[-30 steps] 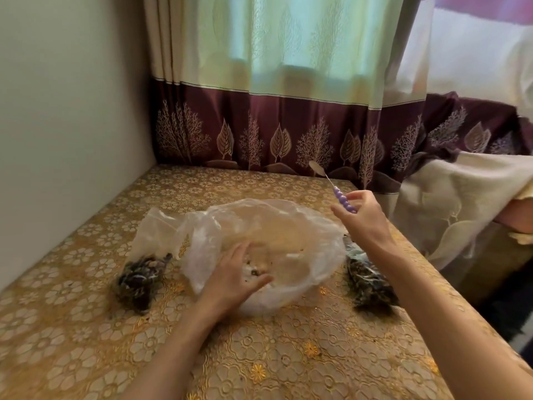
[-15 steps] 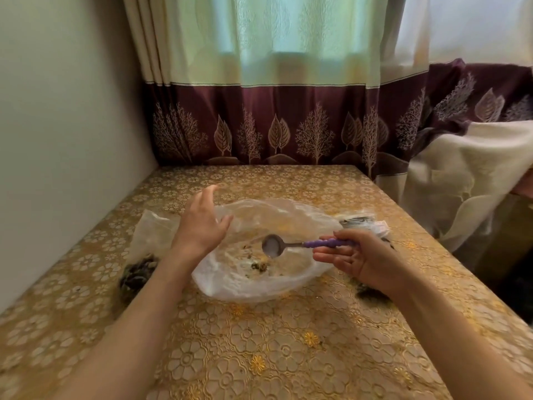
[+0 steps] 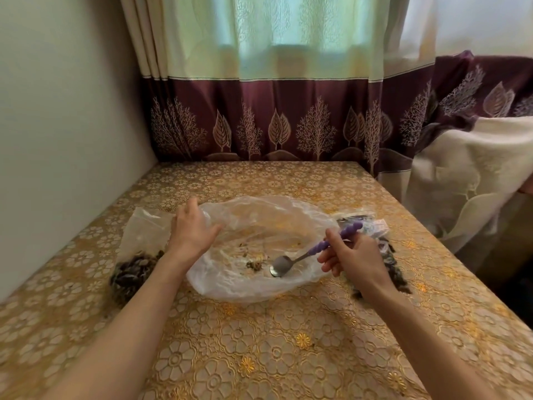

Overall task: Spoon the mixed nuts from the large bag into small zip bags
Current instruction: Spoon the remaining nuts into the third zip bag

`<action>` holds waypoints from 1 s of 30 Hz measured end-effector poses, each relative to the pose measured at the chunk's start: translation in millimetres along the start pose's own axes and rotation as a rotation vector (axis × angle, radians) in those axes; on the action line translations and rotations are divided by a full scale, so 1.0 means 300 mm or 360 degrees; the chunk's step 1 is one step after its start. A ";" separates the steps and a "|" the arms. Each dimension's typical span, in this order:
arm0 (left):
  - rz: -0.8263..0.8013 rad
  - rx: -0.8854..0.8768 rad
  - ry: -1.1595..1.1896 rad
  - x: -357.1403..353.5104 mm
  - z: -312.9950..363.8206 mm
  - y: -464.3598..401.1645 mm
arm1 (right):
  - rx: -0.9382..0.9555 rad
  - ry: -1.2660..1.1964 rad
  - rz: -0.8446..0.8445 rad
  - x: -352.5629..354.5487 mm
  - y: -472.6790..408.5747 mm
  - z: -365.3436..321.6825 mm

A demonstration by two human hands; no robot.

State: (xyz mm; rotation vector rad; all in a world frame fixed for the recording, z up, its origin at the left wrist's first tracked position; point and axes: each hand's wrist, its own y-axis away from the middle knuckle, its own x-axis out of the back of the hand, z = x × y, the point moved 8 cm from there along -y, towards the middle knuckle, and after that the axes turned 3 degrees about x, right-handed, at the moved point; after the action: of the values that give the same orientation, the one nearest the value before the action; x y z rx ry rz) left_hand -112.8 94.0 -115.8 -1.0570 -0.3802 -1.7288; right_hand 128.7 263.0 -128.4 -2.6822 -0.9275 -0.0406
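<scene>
Mixed nuts (image 3: 255,264): few crumbs left in limp, slippery large bag (image 3: 259,226) mid-table; my right hand (image 3: 353,256) pinches spoon (image 3: 305,254), left hand (image 3: 191,229) fingers straight on rim; I'd scrape lightly.

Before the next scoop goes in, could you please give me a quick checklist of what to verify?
1. Spoon gripped: ok, right hand holds the purple handle.
2. Bowl inside the large bag: ok, it lies on the bag's bottom.
3. Bag mouth held open: ok, left hand rests at its left rim.
4. Nuts left to scoop: not ok, only a small clump beside the bowl.
5. Small bag ready to fill: cannot tell, its opening is not visible.
</scene>
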 end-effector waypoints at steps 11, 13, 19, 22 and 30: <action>0.0403 -0.0423 0.0433 0.117 0.134 0.041 | 0.0032 -0.0051 0.0094 -0.026 0.023 0.023; 0.0462 -0.0535 0.0478 0.144 0.179 0.063 | 0.0025 -0.0040 0.0119 -0.025 0.024 0.034; 0.0555 -0.0793 0.0548 0.206 0.316 0.133 | -0.0054 -0.0084 0.0162 -0.060 0.039 0.086; 0.0550 -0.0923 0.0541 0.223 0.376 0.178 | -0.0131 -0.0159 0.0242 -0.074 0.048 0.116; 0.0535 -0.1055 0.0597 0.260 0.395 0.269 | -0.0387 -0.0438 0.0362 -0.079 0.047 0.168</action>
State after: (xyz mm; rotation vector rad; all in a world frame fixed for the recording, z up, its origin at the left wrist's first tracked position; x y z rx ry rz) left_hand 7.2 93.6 -5.2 -1.1311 0.6171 -1.7237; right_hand 115.0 252.9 -183.3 -3.0594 -0.7232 0.2902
